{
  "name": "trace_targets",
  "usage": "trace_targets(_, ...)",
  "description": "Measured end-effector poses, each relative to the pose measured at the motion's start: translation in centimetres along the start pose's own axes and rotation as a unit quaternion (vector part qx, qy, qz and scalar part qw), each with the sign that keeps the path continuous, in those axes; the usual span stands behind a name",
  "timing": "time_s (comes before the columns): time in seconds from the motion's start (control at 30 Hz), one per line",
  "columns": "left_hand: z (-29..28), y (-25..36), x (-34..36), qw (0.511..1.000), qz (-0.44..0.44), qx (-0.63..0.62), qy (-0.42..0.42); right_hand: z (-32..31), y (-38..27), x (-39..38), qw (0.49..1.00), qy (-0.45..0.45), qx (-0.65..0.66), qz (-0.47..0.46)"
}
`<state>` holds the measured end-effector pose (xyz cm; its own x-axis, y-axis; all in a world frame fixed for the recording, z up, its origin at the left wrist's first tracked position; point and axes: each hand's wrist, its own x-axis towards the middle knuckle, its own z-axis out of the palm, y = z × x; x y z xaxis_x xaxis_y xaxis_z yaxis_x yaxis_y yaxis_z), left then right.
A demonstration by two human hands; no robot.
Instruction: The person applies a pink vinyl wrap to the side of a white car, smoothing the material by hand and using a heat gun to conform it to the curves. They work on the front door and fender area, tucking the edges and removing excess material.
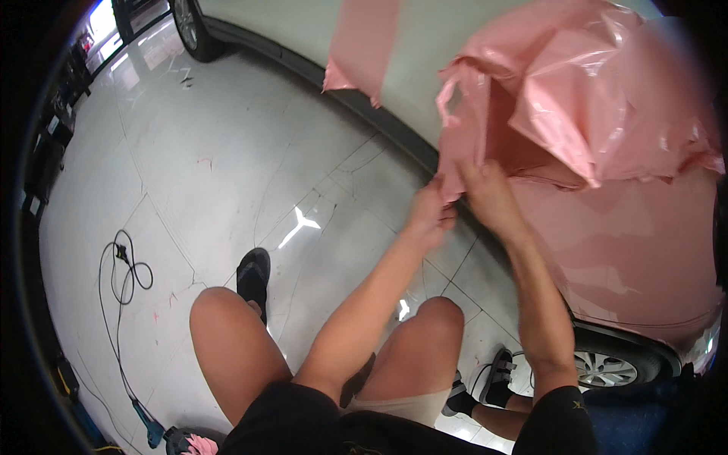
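Observation:
Pink plastic film (464,136) hangs from the side of a pale car (284,26), down to its dark lower sill. My left hand (434,211) is closed around the film's lower edge, beside the sill. Just to its right, my right hand (487,189) pinches the same film, thumb and fingers pressed together. Above and right of both hands, a large crumpled fold of pink film (576,83) stands loose from the body, with a hollow under it. Below this fold, a smooth pink panel (622,250) runs toward the near wheel (603,369).
A separate pink strip (362,49) crosses the car door. The car's other wheel (189,30) is at the far left. A looped black cable (125,284) leads to a blue-bodied tool (149,426) on the tiled floor (182,159). Another person's shoes (499,379) stand near the wheel.

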<state>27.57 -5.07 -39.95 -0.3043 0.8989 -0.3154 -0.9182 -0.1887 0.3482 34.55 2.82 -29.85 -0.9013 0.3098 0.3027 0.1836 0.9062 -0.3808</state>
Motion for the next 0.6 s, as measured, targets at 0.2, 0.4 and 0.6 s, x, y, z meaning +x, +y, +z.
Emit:
trace_targets(0.2,-2.2,3.1,0.4,0.96,-0.002,0.268,0.074,1.2,-1.5,0.6,0.997,0.016,-0.006,0.075)
trace_targets(0.4,7.8,22.4,-3.3,0.709,0.506,0.477,0.117,5.2,-8.5,3.9,0.974,0.091,0.041,0.204)
trace_targets(0.6,21.7,19.4,-5.6,0.432,0.387,0.802,0.142,4.5,-14.1,0.8,0.973,-0.214,0.087,0.013)
